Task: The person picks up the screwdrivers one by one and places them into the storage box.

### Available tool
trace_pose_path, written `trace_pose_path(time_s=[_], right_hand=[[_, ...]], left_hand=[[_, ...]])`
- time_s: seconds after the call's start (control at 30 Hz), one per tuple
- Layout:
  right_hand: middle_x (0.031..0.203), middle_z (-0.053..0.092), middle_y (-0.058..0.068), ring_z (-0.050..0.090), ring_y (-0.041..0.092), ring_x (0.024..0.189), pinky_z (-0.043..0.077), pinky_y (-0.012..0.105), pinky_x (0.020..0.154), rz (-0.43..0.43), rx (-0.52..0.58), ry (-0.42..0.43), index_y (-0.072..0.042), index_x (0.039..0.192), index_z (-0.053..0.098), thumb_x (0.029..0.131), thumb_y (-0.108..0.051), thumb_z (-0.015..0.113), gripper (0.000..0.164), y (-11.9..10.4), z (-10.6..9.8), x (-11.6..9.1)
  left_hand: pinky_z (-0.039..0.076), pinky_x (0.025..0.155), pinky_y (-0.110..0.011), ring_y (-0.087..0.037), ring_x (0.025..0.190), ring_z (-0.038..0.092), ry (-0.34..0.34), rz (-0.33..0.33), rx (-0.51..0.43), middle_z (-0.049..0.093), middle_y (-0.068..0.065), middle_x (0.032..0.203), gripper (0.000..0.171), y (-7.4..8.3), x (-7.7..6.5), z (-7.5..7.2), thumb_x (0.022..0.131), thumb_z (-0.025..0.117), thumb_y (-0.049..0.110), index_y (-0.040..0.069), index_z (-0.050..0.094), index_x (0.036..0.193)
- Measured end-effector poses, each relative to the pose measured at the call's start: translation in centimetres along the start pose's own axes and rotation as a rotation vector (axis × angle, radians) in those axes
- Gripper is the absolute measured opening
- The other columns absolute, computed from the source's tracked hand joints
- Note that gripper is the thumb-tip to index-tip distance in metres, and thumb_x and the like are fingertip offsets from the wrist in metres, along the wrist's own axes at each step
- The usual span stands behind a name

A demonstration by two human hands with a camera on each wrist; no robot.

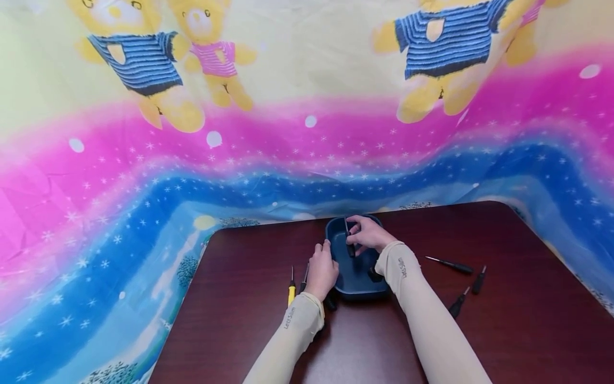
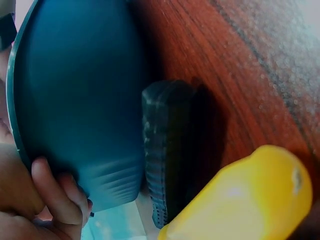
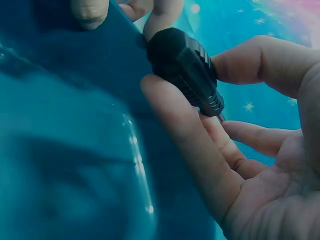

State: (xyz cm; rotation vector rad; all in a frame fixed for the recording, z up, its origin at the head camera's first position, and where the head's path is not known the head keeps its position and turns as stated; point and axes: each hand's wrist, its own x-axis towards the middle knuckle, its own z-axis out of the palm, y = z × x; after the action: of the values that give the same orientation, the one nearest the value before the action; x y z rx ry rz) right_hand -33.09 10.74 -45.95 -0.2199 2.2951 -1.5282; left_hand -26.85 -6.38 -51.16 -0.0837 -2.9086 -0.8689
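My right hand (image 1: 368, 234) pinches a screwdriver (image 3: 182, 65) by its black ribbed handle, between thumb and fingers. It holds the screwdriver over the inside of a dark blue plastic tray (image 1: 357, 289), with the thin shaft pointing toward the far side. At the tray's left side, my left hand (image 1: 322, 271) grips the rim, its fingers (image 2: 52, 192) curled over the edge in the left wrist view. A black object (image 1: 376, 274) shows at the tray's right side, partly covered by the right sleeve.
Left of the tray lie a yellow-handled screwdriver (image 1: 291, 292) and black-handled ones (image 2: 167, 145), close to its outer wall. To the right, several black screwdrivers (image 1: 453, 265) are spread on the dark wooden table (image 1: 230, 298). Behind the table hangs a printed cloth (image 1: 307, 144).
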Motion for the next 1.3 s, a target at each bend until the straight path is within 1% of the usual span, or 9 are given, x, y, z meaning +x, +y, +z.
trace_pose_path(time_s=[0.1, 0.23, 0.43, 0.57, 0.73, 0.9, 1.1, 1.2, 1.3], right_hand=[[0.130, 0.052, 0.025, 0.070, 0.028, 0.091, 0.064, 0.046, 0.073, 0.004, 0.007, -0.002, -0.005, 0.159, 0.034, 0.093, -0.005, 0.067, 0.074, 0.0, 0.4, 0.5], [0.130, 0.053, 0.026, 0.070, 0.029, 0.093, 0.064, 0.043, 0.070, 0.013, 0.017, -0.011, -0.004, 0.160, 0.033, 0.094, -0.003, 0.066, 0.074, 0.2, 0.8, 1.2], [0.127, 0.056, 0.025, 0.067, 0.030, 0.096, 0.064, 0.043, 0.072, 0.031, 0.014, -0.030, -0.003, 0.160, 0.032, 0.096, -0.002, 0.063, 0.071, 0.7, 1.3, 1.8], [0.128, 0.057, 0.026, 0.069, 0.032, 0.099, 0.064, 0.043, 0.073, 0.040, 0.014, -0.049, -0.002, 0.159, 0.031, 0.097, -0.002, 0.062, 0.069, 1.0, 1.7, 2.0], [0.131, 0.058, 0.026, 0.066, 0.032, 0.103, 0.064, 0.042, 0.073, 0.055, -0.009, -0.068, -0.002, 0.160, 0.030, 0.098, -0.003, 0.060, 0.069, 1.3, 2.2, 2.3], [0.128, 0.061, 0.026, 0.066, 0.033, 0.104, 0.064, 0.040, 0.073, 0.087, -0.033, -0.095, -0.001, 0.159, 0.030, 0.098, -0.003, 0.060, 0.068, 1.5, 2.7, 2.6], [0.122, 0.064, 0.023, 0.067, 0.030, 0.099, 0.064, 0.040, 0.072, 0.126, -0.052, -0.119, -0.002, 0.159, 0.031, 0.098, -0.003, 0.061, 0.068, 2.0, 3.2, 2.7], [0.118, 0.064, 0.021, 0.068, 0.028, 0.095, 0.064, 0.039, 0.072, 0.133, -0.072, -0.120, -0.003, 0.159, 0.030, 0.098, -0.004, 0.061, 0.069, 2.0, 3.4, 2.7], [0.115, 0.065, 0.021, 0.068, 0.028, 0.092, 0.064, 0.039, 0.071, 0.132, -0.089, -0.114, -0.003, 0.159, 0.030, 0.098, -0.004, 0.061, 0.069, 2.1, 3.6, 2.9]], left_hand=[[0.062, 0.087, -0.044, -0.029, 0.092, 0.071, 0.007, 0.006, -0.001, 0.059, -0.021, 0.131, 0.059, 0.0, 0.0, 0.0, 0.099, 0.067, 0.009, 0.001, 0.046, 0.154], [0.063, 0.084, -0.043, -0.028, 0.089, 0.071, 0.013, 0.015, -0.012, 0.060, -0.021, 0.130, 0.059, -0.1, 0.0, 0.0, 0.098, 0.067, 0.008, 0.000, 0.047, 0.153], [0.063, 0.082, -0.041, -0.026, 0.086, 0.070, 0.011, 0.014, -0.026, 0.060, -0.020, 0.129, 0.059, -0.1, 0.0, 0.1, 0.098, 0.067, 0.007, 0.001, 0.047, 0.153], [0.063, 0.082, -0.041, -0.026, 0.086, 0.069, 0.008, 0.012, -0.017, 0.060, -0.020, 0.129, 0.059, -0.2, 0.0, 0.2, 0.098, 0.067, 0.007, 0.001, 0.047, 0.154], [0.063, 0.082, -0.041, -0.027, 0.089, 0.071, 0.015, 0.020, -0.006, 0.060, -0.020, 0.129, 0.059, -0.1, 0.1, 0.1, 0.098, 0.067, 0.008, 0.001, 0.047, 0.153], [0.063, 0.082, -0.042, -0.030, 0.092, 0.072, 0.017, 0.037, 0.007, 0.060, -0.021, 0.129, 0.060, -0.1, 0.0, 0.0, 0.098, 0.068, 0.007, -0.001, 0.047, 0.153], [0.063, 0.085, -0.043, -0.031, 0.097, 0.072, 0.005, 0.024, 0.003, 0.059, -0.021, 0.132, 0.060, -0.2, -0.1, -0.1, 0.098, 0.067, 0.007, 0.000, 0.046, 0.154], [0.063, 0.085, -0.042, -0.031, 0.097, 0.071, 0.001, 0.029, 0.008, 0.058, -0.021, 0.133, 0.060, -0.3, -0.1, -0.1, 0.098, 0.066, 0.008, 0.000, 0.045, 0.154], [0.063, 0.085, -0.042, -0.031, 0.095, 0.071, 0.011, 0.039, 0.008, 0.058, -0.021, 0.131, 0.060, -0.3, 0.0, -0.2, 0.098, 0.066, 0.008, -0.001, 0.046, 0.154]])
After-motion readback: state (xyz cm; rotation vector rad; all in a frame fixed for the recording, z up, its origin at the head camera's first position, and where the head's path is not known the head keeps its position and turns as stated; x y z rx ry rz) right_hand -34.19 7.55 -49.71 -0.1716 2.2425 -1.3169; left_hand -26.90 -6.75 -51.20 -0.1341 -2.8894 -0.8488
